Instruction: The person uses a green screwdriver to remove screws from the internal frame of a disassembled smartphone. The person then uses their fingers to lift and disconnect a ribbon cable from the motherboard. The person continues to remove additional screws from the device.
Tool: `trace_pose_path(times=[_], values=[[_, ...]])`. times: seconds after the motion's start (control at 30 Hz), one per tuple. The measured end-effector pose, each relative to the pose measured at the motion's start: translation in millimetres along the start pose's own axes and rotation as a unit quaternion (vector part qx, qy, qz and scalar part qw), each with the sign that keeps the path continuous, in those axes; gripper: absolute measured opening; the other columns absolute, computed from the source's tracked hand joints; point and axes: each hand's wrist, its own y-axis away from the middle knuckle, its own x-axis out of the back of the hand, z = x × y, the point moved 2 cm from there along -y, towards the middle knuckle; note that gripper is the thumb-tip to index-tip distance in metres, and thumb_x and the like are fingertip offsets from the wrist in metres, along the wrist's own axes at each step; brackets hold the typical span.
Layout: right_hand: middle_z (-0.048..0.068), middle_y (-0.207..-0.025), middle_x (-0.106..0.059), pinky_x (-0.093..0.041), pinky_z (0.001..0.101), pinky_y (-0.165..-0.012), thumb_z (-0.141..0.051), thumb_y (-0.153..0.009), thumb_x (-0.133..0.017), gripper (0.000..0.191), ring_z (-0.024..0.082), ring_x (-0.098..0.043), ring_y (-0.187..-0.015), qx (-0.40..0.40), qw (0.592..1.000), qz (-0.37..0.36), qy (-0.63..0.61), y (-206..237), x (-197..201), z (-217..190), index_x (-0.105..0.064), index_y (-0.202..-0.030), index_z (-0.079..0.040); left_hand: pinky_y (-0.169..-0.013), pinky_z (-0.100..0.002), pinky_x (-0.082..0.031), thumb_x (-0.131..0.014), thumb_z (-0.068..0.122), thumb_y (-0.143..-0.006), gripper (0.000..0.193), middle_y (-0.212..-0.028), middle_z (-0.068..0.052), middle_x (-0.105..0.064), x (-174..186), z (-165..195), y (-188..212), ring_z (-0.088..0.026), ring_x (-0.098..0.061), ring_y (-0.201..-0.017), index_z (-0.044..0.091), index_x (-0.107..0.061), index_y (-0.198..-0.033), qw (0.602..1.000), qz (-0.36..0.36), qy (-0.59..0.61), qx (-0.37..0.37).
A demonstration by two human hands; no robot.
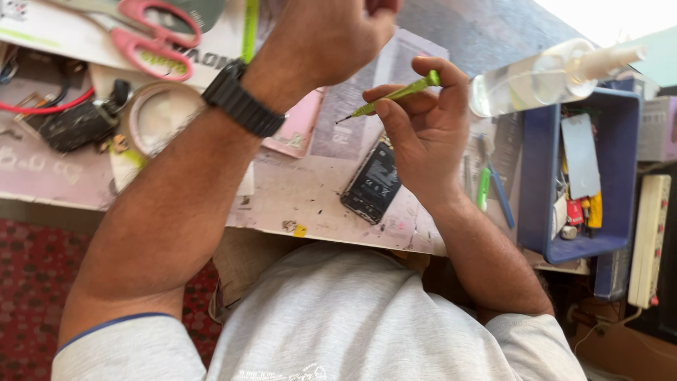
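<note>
Pink scissors (151, 39), a tape roll (161, 116) and a blue tray (539, 183) are crowding the bench. The right hand (423, 134) is pinching a green screwdriver (395, 94) just above the opened phone (372, 182); the left hand (331, 35) is hovering fisted nearby, its contents hidden.

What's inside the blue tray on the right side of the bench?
In the blue tray: a grey flat plate, small red and yellow pieces. The spray bottle covers its far end.
</note>
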Motion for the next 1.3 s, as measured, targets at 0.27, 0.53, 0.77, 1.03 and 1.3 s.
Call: trace_pose_path(times=[0.27,0.53,0.77,1.03,1.3], values=[[0.019,-0.112,-0.076,-0.063,0.0299,-0.097,-0.006,-0.114,-0.067,0.044,0.021,-0.076,-0.104,0.002,0.995,0.091,0.027,1,42,0,-0.033,-0.141,-0.007,-0.074,-0.042,-0.058,-0.070,0.000,-0.070,0.024,-0.087,-0.014,-0.075,-7,38,-4,-0.029,-0.074,-0.082,0.007,-0.079,-0.091,0.954,-0.283,0.020,0.093],[0.019,-0.112,-0.075,-0.065,0.0321,-0.097,-0.005,-0.113,-0.065,0.044,0.021,-0.077,-0.103,0.012,0.993,0.113,0.010,1,60,10,-0.034,-0.144,-0.007,-0.080,-0.043,-0.056,-0.082,0.021,-0.082,0.011,-0.085,-0.010,-0.075,-16,61,-11,-0.026,-0.073,-0.083,0.012,-0.081,-0.089,0.906,-0.381,-0.048,0.177],[0.019,-0.111,-0.075,-0.065,0.0318,-0.097,-0.003,-0.114,-0.064,0.042,0.021,-0.077,-0.104,0.029,0.991,0.123,0.036,4,71,12,-0.035,-0.145,-0.008,-0.081,-0.045,-0.056,-0.081,0.021,-0.082,0.013,-0.089,-0.010,-0.076,-30,57,-3,-0.028,-0.072,-0.085,0.015,-0.082,-0.094,0.918,-0.369,-0.071,0.124],[0.021,-0.111,-0.076,-0.068,0.0322,-0.094,-0.002,-0.115,-0.066,0.045,0.022,-0.078,-0.103,0.074,0.989,0.120,0.052,8,85,-14,-0.034,-0.146,-0.009,-0.078,-0.043,-0.057,-0.082,0.019,-0.086,0.011,-0.087,-0.010,-0.074,-28,63,-9,-0.025,-0.071,-0.078,0.009,-0.080,-0.090,0.946,-0.295,0.009,0.135],[0.023,-0.118,-0.070,-0.065,0.0308,-0.096,-0.001,-0.117,-0.064,0.051,0.023,-0.075,-0.110,0.161,0.967,0.168,0.102,27,90,-46,-0.027,-0.150,-0.011,-0.065,-0.031,-0.056,-0.083,0.011,-0.088,0.013,-0.086,-0.006,-0.069,-26,87,-29,-0.016,-0.067,-0.073,0.002,-0.073,-0.087,0.960,-0.200,0.181,0.075]])
